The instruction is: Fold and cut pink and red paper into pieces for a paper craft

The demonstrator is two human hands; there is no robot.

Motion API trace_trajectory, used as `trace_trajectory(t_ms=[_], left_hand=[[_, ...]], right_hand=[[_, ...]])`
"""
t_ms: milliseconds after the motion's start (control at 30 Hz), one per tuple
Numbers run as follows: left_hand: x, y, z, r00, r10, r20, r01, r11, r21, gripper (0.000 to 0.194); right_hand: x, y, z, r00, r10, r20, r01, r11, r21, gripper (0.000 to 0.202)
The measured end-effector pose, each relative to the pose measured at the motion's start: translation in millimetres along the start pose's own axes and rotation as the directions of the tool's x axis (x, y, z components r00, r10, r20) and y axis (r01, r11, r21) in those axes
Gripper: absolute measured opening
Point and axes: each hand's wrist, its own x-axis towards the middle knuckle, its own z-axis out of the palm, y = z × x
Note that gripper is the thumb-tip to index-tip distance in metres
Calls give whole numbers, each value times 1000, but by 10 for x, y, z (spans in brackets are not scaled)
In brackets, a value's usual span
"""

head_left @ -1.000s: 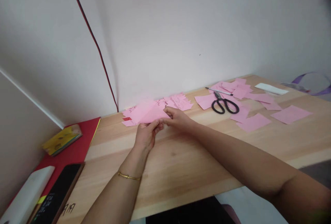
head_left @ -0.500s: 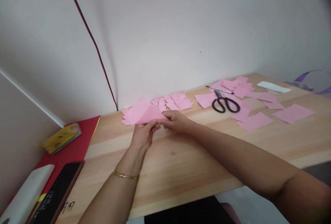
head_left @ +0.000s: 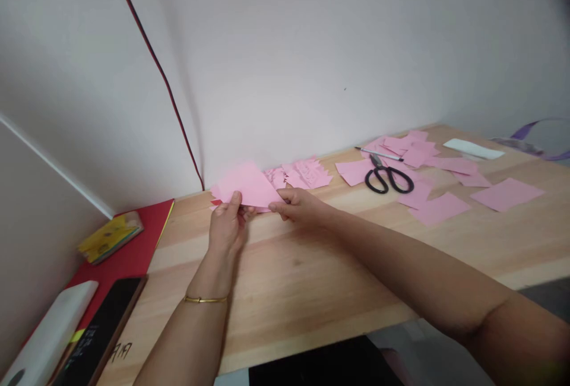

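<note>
A sheet of pink paper (head_left: 250, 184) is held up between my two hands over the table. My left hand (head_left: 227, 222) pinches its lower left edge, thumb on top and fingers behind. At the lower right corner, my right hand (head_left: 297, 206) grips the same sheet between thumb and fingers. Whether the sheet is folded I cannot tell. Just behind it lie pink paper pieces with jagged cut edges (head_left: 309, 173), partly hidden by the sheet and my hands.
To the right, black-handled scissors (head_left: 388, 179) and a pen (head_left: 380, 154) lie on scattered pink paper pieces (head_left: 439, 208), near a white strip (head_left: 474, 149). A red sheet (head_left: 149, 228), yellow packet (head_left: 111, 236), white box (head_left: 56, 329) and black device (head_left: 100, 332) occupy the left. A wall (head_left: 285, 65) rises behind.
My left hand has slid left along the sheet, its thumb now lying on the paper's face. The paper has turned flatter toward me. My right hand stays nearly in place.
</note>
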Motion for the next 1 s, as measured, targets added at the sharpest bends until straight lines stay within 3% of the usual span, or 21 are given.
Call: trace_trajectory(t_ms=[167,367,500,633,733,867,1000], left_hand=[[-13,13,12,999,-52,6,52,994,-92,28],[-13,-38,4,997,-64,43,64,998,-13,30],[-25,-69,13,995,-63,77,59,997,44,28],[-70,-119,41,979,-127,159,103,983,149,23],[-114,-152,74,968,-117,220,63,969,239,19],[-128,-119,96,986,-54,155,7,957,290,23],[-79,-12,55,999,-1,35,-6,977,212,27]], right_hand=[[-25,-5,-35,996,4,94,-10,997,72,25],[-56,24,-92,985,102,139,-112,991,66,26],[-51,50,-86,994,66,87,-69,997,33,24],[-30,63,-24,999,29,38,-33,994,107,25],[-19,59,21,1000,15,27,-18,992,127,23],[-10,32,34,999,32,-3,-32,996,81,22],[-13,-25,-6,997,81,-19,-81,997,7,27]])
